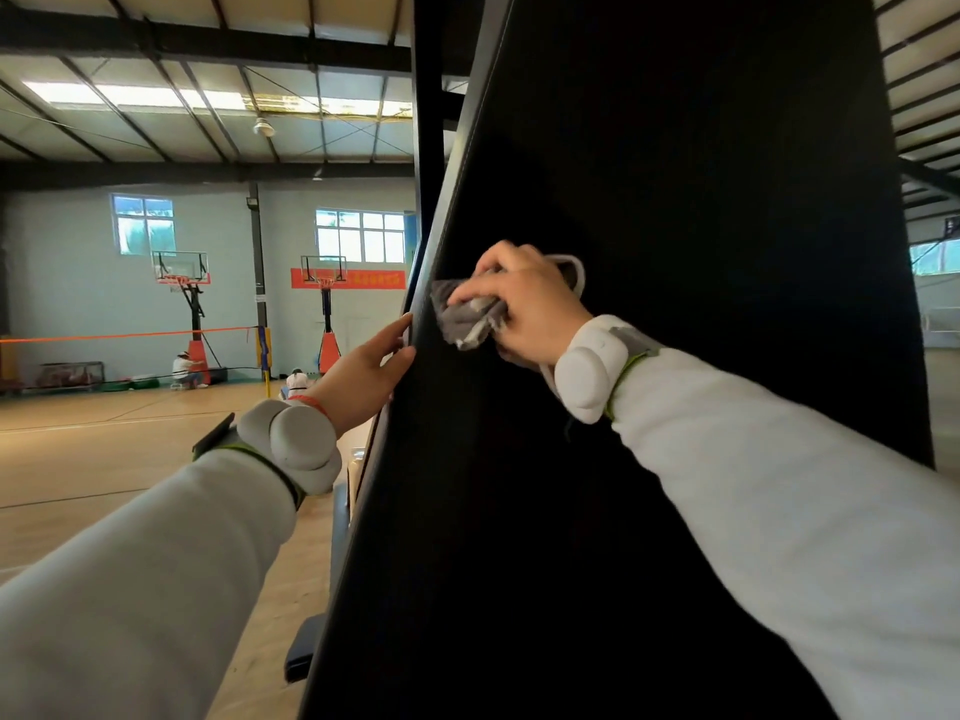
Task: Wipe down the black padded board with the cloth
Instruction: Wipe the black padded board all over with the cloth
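The black padded board (675, 200) stands tall and upright, filling the middle and right of the view. A crumpled grey cloth (467, 317) is pressed against its face near the left edge, at about chest height. My right hand (524, 304) grips the cloth with curled fingers. My left hand (366, 374) rests on the board's left side edge just below and left of the cloth, fingers straight. Both wrists wear white bands over white sleeves.
A dark metal post (428, 122) rises behind the board's left edge. A black base piece (304, 652) lies on the wooden court floor at the board's foot. Two basketball hoops (324, 283) and two crouching people (184, 371) are far off by the back wall.
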